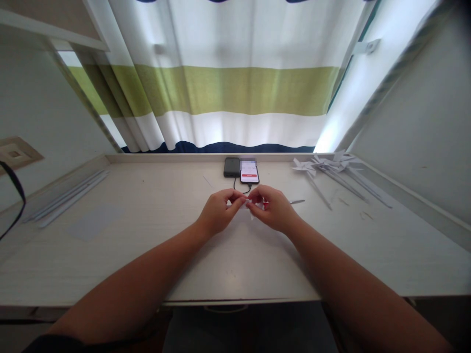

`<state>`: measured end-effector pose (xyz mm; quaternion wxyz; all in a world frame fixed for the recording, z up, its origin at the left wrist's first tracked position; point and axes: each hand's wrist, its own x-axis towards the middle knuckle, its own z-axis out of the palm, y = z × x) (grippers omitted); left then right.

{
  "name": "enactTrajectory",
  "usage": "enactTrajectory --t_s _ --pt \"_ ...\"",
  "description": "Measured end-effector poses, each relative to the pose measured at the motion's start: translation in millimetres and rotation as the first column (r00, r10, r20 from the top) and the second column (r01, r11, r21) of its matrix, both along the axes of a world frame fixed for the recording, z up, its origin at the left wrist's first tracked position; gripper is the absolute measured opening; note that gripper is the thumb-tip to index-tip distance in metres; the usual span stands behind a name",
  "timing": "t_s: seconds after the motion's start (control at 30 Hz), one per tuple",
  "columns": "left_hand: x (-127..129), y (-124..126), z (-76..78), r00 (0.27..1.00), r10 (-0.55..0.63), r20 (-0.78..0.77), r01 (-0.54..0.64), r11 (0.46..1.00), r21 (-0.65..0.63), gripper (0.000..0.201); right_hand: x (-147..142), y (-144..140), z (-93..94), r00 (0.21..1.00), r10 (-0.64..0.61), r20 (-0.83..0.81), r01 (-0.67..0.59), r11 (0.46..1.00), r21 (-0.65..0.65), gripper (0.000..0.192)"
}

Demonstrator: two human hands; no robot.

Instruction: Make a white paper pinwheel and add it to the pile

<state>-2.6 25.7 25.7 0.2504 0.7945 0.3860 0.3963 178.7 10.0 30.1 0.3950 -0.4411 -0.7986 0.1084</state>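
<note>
My left hand (220, 210) and my right hand (272, 207) meet above the middle of the white desk, thumbs and forefingers pinched together. Between them is a small piece of folded white paper (252, 215), mostly covered by the fingers; its exact shape I cannot make out. Something red shows by the right fingers, too hidden to name. Just right of my right hand lies a thin, pointed metal tool (297, 201), partly behind the hand. Beyond the hands, a phone (249, 171) with a lit screen lies beside a black power bank (231, 167), with a cable running from them.
At the right back lie several white paper pinwheels (305, 167) on paper sticks. Several long white paper sticks (73, 196) lie at the left, near a flat white sheet (94, 223). The desk (228, 274) ends at a back ledge below a striped curtain (235, 88).
</note>
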Motion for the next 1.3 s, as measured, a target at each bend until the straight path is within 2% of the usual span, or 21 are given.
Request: enactTrajectory --t_s 0.37,0.6,1.0,1.3 --pt "-0.9 1.7 -2.0 0.999 0.033 0.043 -0.034 0.999 0.004 0.02 2.3 -0.1 -0.5 0.996 0.076 -0.04 -0.076 0.997 -0.004 0.02" --pt "-1.1 1.7 -2.0 0.999 0.035 0.034 -0.035 0.999 0.0 0.018 1.7 0.0 -0.5 0.995 0.08 -0.052 -0.08 0.997 -0.008 0.027" --pt "-0.9 0.9 -2.5 1.0 0.021 0.012 -0.021 1.0 0.008 0.017 1.9 1.7 -1.4 0.999 0.027 -0.021 -0.028 0.999 -0.02 0.014" --pt "-0.5 -0.9 0.2 0.999 0.031 -0.009 -0.03 0.999 0.038 0.016 2.0 1.9 -3.0 0.998 -0.007 -0.063 0.002 0.998 -0.066 0.014"
